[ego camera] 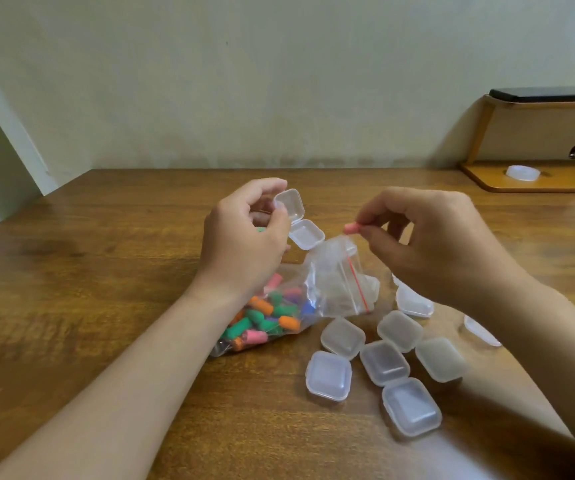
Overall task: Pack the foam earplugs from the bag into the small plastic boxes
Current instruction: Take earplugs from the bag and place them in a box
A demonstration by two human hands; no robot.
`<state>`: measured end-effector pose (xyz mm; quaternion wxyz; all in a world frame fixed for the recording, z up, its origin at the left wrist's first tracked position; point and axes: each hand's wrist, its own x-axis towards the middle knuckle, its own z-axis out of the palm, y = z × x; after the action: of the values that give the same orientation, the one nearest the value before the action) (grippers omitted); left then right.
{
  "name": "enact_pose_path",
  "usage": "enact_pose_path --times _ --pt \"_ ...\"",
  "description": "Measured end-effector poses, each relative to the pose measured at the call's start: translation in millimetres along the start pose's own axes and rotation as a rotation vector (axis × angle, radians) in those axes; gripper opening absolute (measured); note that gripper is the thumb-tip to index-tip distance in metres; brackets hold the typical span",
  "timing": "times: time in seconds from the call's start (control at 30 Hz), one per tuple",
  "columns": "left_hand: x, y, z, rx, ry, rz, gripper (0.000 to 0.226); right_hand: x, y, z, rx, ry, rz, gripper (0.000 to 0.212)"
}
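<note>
My left hand (244, 233) holds a small clear plastic box (298, 220) with its hinged lid swung open, above the table. A little to its right, my right hand (428, 237) pinches a pink foam earplug (351, 228) between thumb and fingertips, just over the mouth of the clear zip bag (334, 282). The bag lies on the wooden table (106, 271) under my left wrist, with several coloured earplugs (265, 317) in its lower part. Several shut clear boxes (383, 362) lie scattered to the right of the bag, partly under my right forearm.
A wooden stand (535, 174) sits at the table's back right, bearing a dark flat object (549, 94) on top and a white round lid (523, 172) on its base. A wall runs behind the table. Another clear box (481, 330) peeks out beside my right forearm.
</note>
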<state>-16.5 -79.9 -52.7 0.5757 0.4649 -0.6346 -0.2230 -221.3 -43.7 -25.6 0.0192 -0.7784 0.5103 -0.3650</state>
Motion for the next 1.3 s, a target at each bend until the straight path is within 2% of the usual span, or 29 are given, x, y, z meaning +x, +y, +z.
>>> enact_pose_path --times 0.1,0.17,0.4,0.57,0.73,0.9,0.97,1.1,1.23,1.3 --pt "-2 4 0 -0.114 -0.046 0.077 0.033 1 3 1 0.008 0.121 0.008 0.006" --pt "-4 5 1 -0.155 -0.097 0.114 0.038 0 2 3 0.022 0.140 0.005 0.006" --pt "-8 8 3 -0.240 -0.209 0.109 0.040 -3 -6 12 0.065 0.054 -0.038 0.010" --pt "-9 9 1 -0.255 -0.259 0.095 0.040 -4 -5 13 0.075 0.054 -0.026 0.012" --pt "-9 10 1 -0.261 -0.280 0.092 0.041 -4 -8 13 0.127 0.024 0.001 0.025" --pt "-9 11 0 -0.273 -0.311 0.038 0.052 -4 -8 13 0.109 0.061 -0.038 0.012" --pt "-9 12 0 -0.292 -0.325 -0.002 0.049 -4 -8 13 0.103 0.070 -0.050 0.010" --pt "-11 16 -2 -0.265 -0.381 0.017 0.030 -5 -10 14 0.108 0.050 -0.046 0.009" --pt "-4 14 -5 -0.224 -0.242 -0.004 0.023 -2 -10 8 0.116 0.081 -0.013 0.001" --pt "0 11 -6 -0.211 -0.158 -0.058 0.022 -1 -9 0 0.120 0.037 0.015 0.009"
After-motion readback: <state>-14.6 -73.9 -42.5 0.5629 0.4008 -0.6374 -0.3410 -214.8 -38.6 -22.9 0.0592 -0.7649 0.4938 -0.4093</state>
